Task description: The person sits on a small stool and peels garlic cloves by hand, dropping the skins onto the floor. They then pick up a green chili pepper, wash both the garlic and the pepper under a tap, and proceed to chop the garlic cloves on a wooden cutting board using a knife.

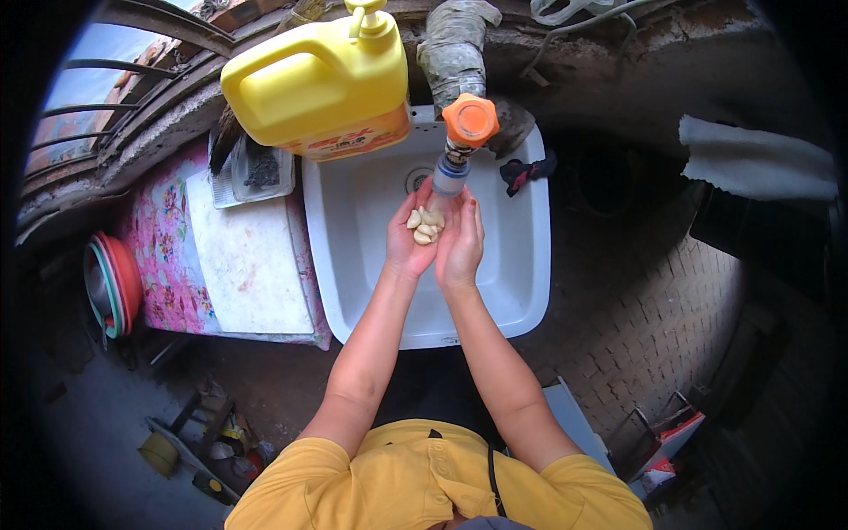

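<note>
Several peeled garlic cloves lie in my two cupped hands, held over a white sink. My left hand is under most of the cloves. Beside it, edges close together, my right hand cups the other side. Right above the fingertips is the clear and blue spout of a faucet with an orange knob. Water seems to run from it onto the cloves. The sink's drain shows partly behind my fingers.
A yellow plastic pump jug stands at the sink's back left. A dark cloth hangs over the right rim. To the left, a white board and a clear plastic container rest on a floral-covered table, with stacked basins beyond.
</note>
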{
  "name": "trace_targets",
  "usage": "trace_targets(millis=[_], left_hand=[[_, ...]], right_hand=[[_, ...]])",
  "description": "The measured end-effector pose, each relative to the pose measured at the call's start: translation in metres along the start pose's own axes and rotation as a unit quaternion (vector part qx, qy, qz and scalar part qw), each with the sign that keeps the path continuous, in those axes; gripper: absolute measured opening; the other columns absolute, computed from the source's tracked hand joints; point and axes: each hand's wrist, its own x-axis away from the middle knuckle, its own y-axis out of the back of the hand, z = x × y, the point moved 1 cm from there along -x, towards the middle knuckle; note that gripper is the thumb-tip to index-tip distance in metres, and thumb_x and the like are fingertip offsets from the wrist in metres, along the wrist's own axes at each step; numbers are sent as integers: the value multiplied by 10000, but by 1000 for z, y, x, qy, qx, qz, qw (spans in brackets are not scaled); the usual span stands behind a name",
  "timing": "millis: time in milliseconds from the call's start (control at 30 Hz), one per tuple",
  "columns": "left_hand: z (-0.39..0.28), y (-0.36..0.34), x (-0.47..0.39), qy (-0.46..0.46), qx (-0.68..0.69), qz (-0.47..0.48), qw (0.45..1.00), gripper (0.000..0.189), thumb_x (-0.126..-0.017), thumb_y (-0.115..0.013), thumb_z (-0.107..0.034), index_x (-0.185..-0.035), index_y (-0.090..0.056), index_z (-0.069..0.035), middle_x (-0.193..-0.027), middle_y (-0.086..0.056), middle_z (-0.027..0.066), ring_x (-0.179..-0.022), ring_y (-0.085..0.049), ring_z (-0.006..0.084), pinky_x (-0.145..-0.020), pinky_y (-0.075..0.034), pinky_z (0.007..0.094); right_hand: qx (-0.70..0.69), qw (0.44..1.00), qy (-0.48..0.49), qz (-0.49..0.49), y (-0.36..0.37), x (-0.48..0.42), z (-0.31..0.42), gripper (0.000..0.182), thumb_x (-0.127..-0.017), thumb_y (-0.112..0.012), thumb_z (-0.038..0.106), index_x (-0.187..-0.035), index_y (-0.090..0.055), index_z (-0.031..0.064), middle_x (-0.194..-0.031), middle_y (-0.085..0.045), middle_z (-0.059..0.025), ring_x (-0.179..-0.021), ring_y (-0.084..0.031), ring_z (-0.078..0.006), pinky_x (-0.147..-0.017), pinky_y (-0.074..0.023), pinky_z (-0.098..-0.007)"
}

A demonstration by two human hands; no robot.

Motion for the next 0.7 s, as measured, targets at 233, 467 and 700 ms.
trace_targets(millis=[233, 467, 700], left_hand=[[-8, 20, -13, 92, -114, 23, 989, 362, -975, -417, -341, -1170, -521, -55, -1058, -609, 80, -936, -595, 190, -802, -501, 313], [-8, 36, -26, 57, -110, 46, 991, 391, -990, -379, -338, -1221, -497, -46, -1145, -591, 79, -1031, -574, 205, -892, -472, 325], [3, 23, -9, 64, -109, -7, 992, 352, -988, -396, -315, -1222, -512, -78, -1202, -579, 77, -1117, -546, 207, -960, -441, 352]], right_hand=[[561, 799, 200, 78, 17, -17, -24, 447, -938, -453, 202, -1282, -410, -81, -1323, -435, -273, -1228, -416, -421, -1031, -328, -457], [553, 797, 192, 147, 18, -16, -34, 450, -897, -481, 172, -1271, -430, -72, -1352, -391, -305, -1257, -350, -471, -1060, -280, -469], [451, 883, 96, 83, 15, -36, -22, 521, -916, -469, 240, -1339, -377, -50, -1365, -392, -276, -1313, -306, -425, -1099, -242, -433]])
